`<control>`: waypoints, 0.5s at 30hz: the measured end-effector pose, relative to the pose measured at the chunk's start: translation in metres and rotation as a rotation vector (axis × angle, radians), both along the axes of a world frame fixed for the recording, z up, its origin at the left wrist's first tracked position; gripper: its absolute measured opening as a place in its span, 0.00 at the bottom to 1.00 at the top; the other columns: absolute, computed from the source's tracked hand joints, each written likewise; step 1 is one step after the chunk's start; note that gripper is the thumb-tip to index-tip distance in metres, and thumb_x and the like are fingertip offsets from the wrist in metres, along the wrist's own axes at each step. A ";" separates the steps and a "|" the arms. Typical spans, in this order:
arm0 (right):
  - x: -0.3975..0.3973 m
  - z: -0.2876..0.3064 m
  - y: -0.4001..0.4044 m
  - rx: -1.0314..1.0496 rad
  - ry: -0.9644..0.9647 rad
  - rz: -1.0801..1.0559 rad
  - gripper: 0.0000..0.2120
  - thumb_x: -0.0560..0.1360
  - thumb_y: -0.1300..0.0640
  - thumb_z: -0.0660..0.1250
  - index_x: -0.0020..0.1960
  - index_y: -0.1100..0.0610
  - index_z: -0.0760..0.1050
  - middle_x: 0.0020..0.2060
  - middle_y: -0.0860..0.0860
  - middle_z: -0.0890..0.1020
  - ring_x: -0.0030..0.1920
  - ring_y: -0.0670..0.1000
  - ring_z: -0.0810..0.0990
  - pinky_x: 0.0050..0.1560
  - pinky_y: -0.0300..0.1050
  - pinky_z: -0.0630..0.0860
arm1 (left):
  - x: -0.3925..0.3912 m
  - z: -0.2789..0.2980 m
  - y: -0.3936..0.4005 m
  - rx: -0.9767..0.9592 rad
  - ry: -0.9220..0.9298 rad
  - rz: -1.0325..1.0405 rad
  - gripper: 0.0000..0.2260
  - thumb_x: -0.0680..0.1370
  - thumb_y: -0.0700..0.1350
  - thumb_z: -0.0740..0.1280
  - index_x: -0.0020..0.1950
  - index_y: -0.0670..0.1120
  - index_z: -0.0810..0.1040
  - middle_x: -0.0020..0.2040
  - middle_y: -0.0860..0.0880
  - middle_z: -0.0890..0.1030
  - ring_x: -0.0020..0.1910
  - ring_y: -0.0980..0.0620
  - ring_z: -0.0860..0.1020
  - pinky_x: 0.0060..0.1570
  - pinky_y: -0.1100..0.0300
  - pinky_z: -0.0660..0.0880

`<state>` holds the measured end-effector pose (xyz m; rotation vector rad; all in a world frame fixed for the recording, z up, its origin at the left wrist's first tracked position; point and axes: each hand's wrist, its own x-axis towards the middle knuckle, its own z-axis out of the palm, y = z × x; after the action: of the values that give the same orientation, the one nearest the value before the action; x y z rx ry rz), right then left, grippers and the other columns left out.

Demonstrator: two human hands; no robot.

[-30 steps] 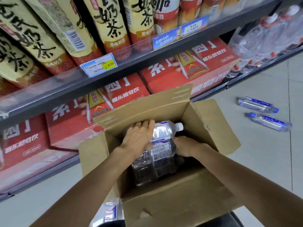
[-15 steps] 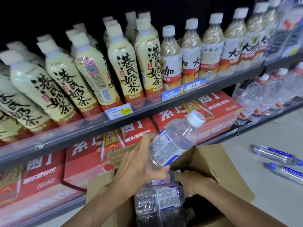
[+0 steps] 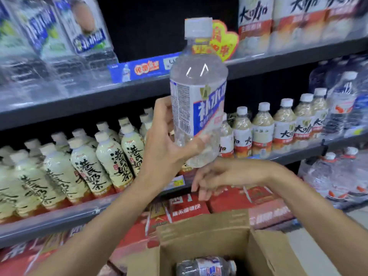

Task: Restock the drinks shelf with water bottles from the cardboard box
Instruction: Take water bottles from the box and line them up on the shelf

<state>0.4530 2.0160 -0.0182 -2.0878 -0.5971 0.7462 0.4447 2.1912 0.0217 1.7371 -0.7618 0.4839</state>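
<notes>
My left hand (image 3: 162, 148) grips the lower part of a clear water bottle (image 3: 198, 90) with a white cap and a blue-and-white label, held upright in front of the shelves. Just below the bottle's base, my right hand (image 3: 211, 180) hangs with loose, spread fingers and holds nothing. The open cardboard box (image 3: 199, 234) sits at the bottom of the view, and another water bottle (image 3: 205, 266) lies inside it. On the upper shelf (image 3: 139, 90) there is a dark gap behind the raised bottle, with matching wrapped bottles (image 3: 59, 42) to its left.
The middle shelf holds rows of cream milk-tea bottles (image 3: 85, 164) and beige drink bottles (image 3: 282, 126). Red cartons (image 3: 189, 208) fill the bottom shelf behind the box. Large water jugs (image 3: 338, 176) stand at the right. A yellow promo tag (image 3: 225, 44) hangs by the gap.
My left hand has lifted the bottle out of the box and up to the upper shelf's height. My right hand has left the box and risen beneath the bottle. My view has tilted upward.
</notes>
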 end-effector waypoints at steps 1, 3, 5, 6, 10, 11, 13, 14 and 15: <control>-0.005 0.028 -0.006 0.079 -0.062 -0.048 0.12 0.82 0.60 0.58 0.60 0.65 0.75 0.52 0.57 0.84 0.50 0.49 0.83 0.56 0.44 0.79 | -0.001 0.013 0.000 -0.023 -0.028 -0.007 0.26 0.69 0.46 0.73 0.63 0.47 0.66 0.57 0.58 0.79 0.57 0.56 0.79 0.53 0.61 0.75; -0.014 0.073 -0.015 0.176 -0.211 -0.153 0.12 0.81 0.61 0.59 0.61 0.62 0.77 0.52 0.53 0.85 0.52 0.49 0.84 0.58 0.48 0.79 | -0.003 0.043 0.002 -0.067 -0.093 -0.021 0.25 0.70 0.45 0.71 0.65 0.47 0.66 0.58 0.58 0.78 0.58 0.58 0.78 0.54 0.65 0.74; -0.022 0.106 -0.018 0.282 -0.330 -0.220 0.13 0.81 0.59 0.60 0.64 0.53 0.75 0.56 0.47 0.83 0.54 0.47 0.83 0.57 0.48 0.80 | -0.003 0.075 0.005 -0.104 -0.147 -0.036 0.24 0.72 0.45 0.70 0.65 0.47 0.66 0.59 0.56 0.78 0.58 0.58 0.78 0.55 0.65 0.74; -0.025 0.121 -0.017 0.365 -0.373 -0.236 0.15 0.80 0.58 0.61 0.66 0.49 0.74 0.58 0.45 0.82 0.56 0.46 0.82 0.57 0.48 0.79 | -0.001 0.091 0.006 -0.119 -0.170 -0.048 0.24 0.72 0.45 0.69 0.65 0.46 0.66 0.59 0.55 0.78 0.58 0.58 0.78 0.56 0.64 0.74; -0.026 0.175 0.005 0.617 -0.650 -0.277 0.18 0.79 0.48 0.61 0.69 0.45 0.69 0.64 0.44 0.77 0.65 0.46 0.76 0.67 0.52 0.71 | 0.008 0.144 0.003 -0.149 -0.224 -0.061 0.26 0.73 0.46 0.68 0.67 0.39 0.66 0.61 0.48 0.78 0.58 0.56 0.79 0.57 0.61 0.75; -0.023 0.185 0.013 0.655 -0.715 -0.286 0.17 0.80 0.49 0.61 0.69 0.48 0.68 0.64 0.46 0.77 0.65 0.48 0.76 0.68 0.53 0.70 | 0.012 0.153 0.002 -0.166 -0.218 -0.066 0.25 0.73 0.46 0.68 0.66 0.40 0.67 0.60 0.48 0.78 0.57 0.56 0.79 0.58 0.59 0.75; -0.010 0.200 0.025 0.745 -0.769 -0.301 0.18 0.81 0.53 0.61 0.70 0.54 0.67 0.64 0.51 0.78 0.65 0.51 0.76 0.68 0.55 0.70 | 0.024 0.169 0.005 -0.190 -0.185 -0.078 0.25 0.72 0.48 0.69 0.66 0.41 0.68 0.60 0.47 0.79 0.58 0.52 0.79 0.60 0.53 0.76; -0.004 0.205 0.029 0.782 -0.767 -0.304 0.19 0.80 0.54 0.61 0.70 0.56 0.67 0.64 0.53 0.78 0.65 0.52 0.76 0.69 0.55 0.70 | 0.031 0.175 0.007 -0.187 -0.161 -0.075 0.26 0.72 0.49 0.70 0.67 0.42 0.69 0.61 0.47 0.79 0.59 0.50 0.79 0.61 0.49 0.75; 0.004 0.209 0.031 0.804 -0.762 -0.310 0.20 0.80 0.54 0.62 0.70 0.57 0.68 0.63 0.53 0.79 0.65 0.52 0.77 0.69 0.56 0.70 | 0.037 0.180 0.011 -0.169 -0.140 -0.060 0.26 0.72 0.50 0.70 0.68 0.43 0.69 0.62 0.47 0.79 0.60 0.48 0.79 0.62 0.46 0.75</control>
<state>0.4574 2.0465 0.1910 -1.5682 -0.7776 -0.4612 0.4816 2.2019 0.2017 1.5317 -0.8453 0.6163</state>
